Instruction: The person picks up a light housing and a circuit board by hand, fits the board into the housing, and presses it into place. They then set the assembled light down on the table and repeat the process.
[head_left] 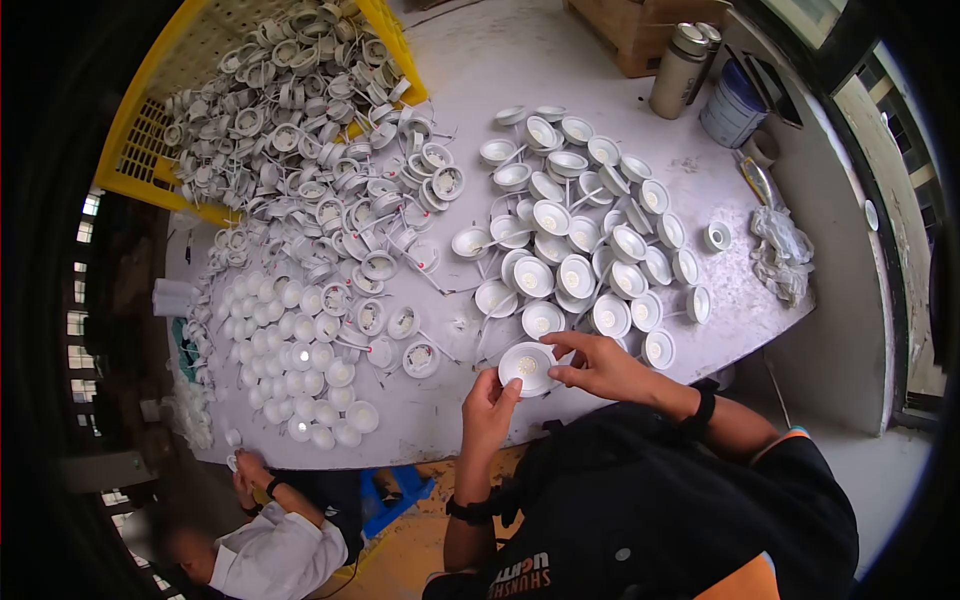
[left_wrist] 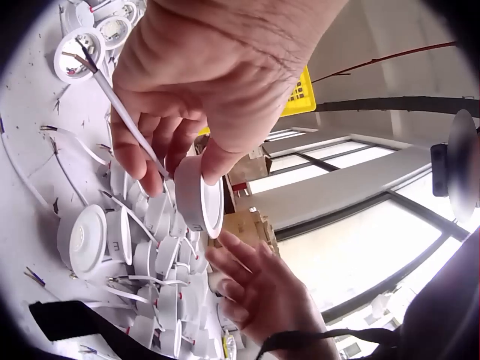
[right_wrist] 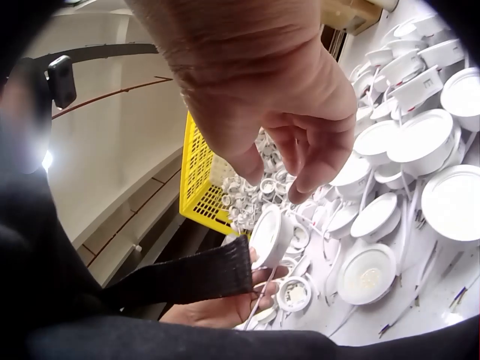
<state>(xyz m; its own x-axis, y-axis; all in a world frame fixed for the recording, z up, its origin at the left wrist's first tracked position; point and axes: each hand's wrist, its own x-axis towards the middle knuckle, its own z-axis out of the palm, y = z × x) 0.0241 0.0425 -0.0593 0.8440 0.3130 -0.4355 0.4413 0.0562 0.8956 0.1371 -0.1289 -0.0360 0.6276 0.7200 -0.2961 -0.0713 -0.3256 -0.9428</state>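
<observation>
A round white lamp (head_left: 527, 369), its face turned up in the head view, is pinched at its left rim between thumb and fingers of the left hand (head_left: 487, 410). The left wrist view shows the left hand (left_wrist: 202, 90) gripping the lamp (left_wrist: 199, 196), with a white cable with bare wire ends running beside the fingers. Close by the rim on the other side is the right hand (head_left: 610, 370); in the right wrist view this hand (right_wrist: 277, 105) has bent, spread fingers apart from the lamp (right_wrist: 271, 234), holding nothing.
Finished-looking white lamps (head_left: 575, 277) lie grouped beyond the hands. Open housings spill from a yellow crate (head_left: 150, 185), beside rows of small white discs (head_left: 300, 356). A flask (head_left: 680, 75), a blue-labelled tub (head_left: 733, 105) and a plastic bag (head_left: 782, 250) stand right. Another person (head_left: 280, 545) sits lower left.
</observation>
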